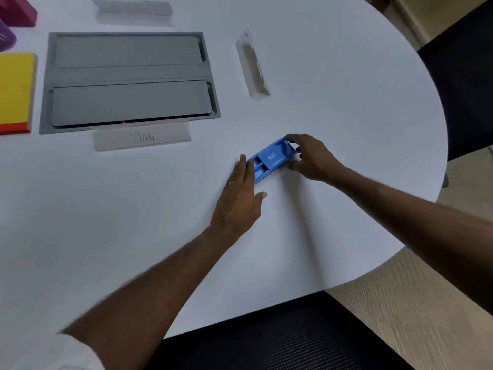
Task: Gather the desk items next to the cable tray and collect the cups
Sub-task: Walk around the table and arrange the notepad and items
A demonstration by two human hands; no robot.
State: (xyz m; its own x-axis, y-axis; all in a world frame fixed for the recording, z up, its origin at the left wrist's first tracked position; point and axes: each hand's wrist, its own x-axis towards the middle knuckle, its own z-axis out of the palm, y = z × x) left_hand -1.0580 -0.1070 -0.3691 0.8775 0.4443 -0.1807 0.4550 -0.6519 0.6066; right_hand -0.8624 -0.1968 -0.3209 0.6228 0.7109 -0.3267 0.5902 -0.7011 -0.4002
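Note:
A long blue plastic desk item (pixel 269 160) lies on the white round table (pixel 346 102), right of centre. My right hand (pixel 310 157) grips its far right end with curled fingers. My left hand (pixel 240 193) has straight fingers that touch its near left end. The grey cable tray (pixel 128 76), with two closed flaps, is set into the table at the upper left. A name card reading "Dog" (pixel 142 137) lies against the tray's near edge. A clear name holder (pixel 253 65) lies to the right of the tray, and another (pixel 132 8) behind it. No cups show clearly.
A yellow pad with an orange edge (pixel 16 89) lies left of the tray. A magenta block (pixel 17 10) and a purple object (pixel 6 36) sit at the far left corner. Black chairs stand at the near edge (pixel 280 340) and at the right (pixel 464 76).

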